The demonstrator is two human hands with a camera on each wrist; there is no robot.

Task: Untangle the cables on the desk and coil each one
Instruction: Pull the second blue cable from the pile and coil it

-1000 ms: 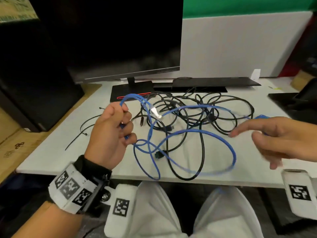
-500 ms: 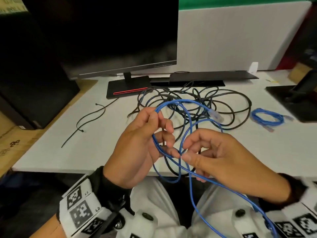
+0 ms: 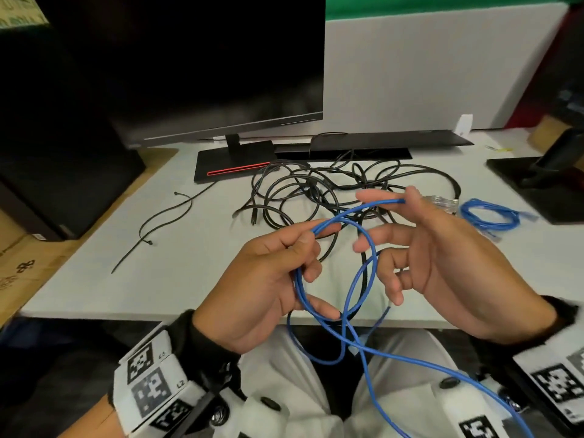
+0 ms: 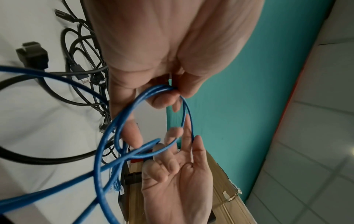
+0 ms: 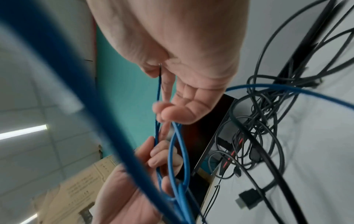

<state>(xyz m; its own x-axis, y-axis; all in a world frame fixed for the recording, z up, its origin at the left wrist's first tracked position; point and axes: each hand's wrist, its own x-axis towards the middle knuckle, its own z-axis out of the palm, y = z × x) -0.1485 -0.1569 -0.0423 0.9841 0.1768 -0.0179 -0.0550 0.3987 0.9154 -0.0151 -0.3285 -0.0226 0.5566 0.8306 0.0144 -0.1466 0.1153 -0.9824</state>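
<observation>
Above the near edge of the worktop [image 3: 132, 279], the left hand [image 3: 262, 279] pinches looped turns of the blue cable [image 3: 363, 257] between thumb and fingers. The right hand [image 3: 442, 263] clamps its plug end at the thumb, other fingers spread. The held run stretches left-right; the slack trails toward the lap. The black cables [image 3: 316, 191] lie tangled behind.

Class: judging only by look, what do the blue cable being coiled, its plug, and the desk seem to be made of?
Blue cable: smooth, flexible plastic jacket, probably; it bends into loops and has a slight sheen.
Plug: clear hard plastic; see-through.
Desk: matte white, laminate perhaps; core not visible.
</observation>
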